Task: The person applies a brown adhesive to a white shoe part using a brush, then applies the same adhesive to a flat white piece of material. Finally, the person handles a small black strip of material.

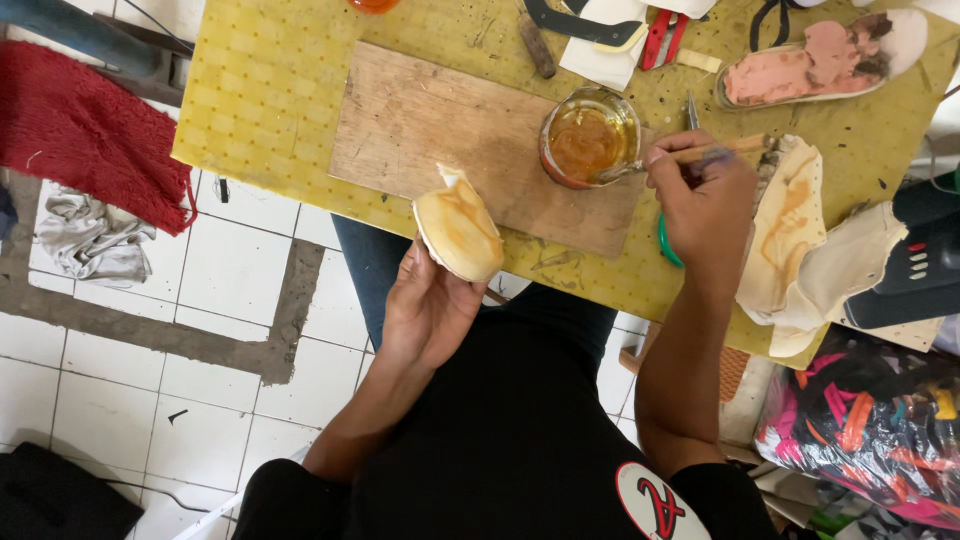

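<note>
Gripping a cream shoe piece (460,232) smeared with amber glue, the left hand (428,305) is closed around its lower end, just off the near edge of the yellow desk (270,90). The right hand (703,205) pinches a wooden-handled brush (690,156), its tip dipped in the glass glue jar (590,138) standing on the wooden board (440,130).

Yellow mat (270,90) covers the bench; wooden board (440,130) lies on it. Pink insole (810,65) at far right edge, red scissors (662,38) near it. Red towel (85,125) and grey rag (85,240) on white tiled floor (120,370).
</note>
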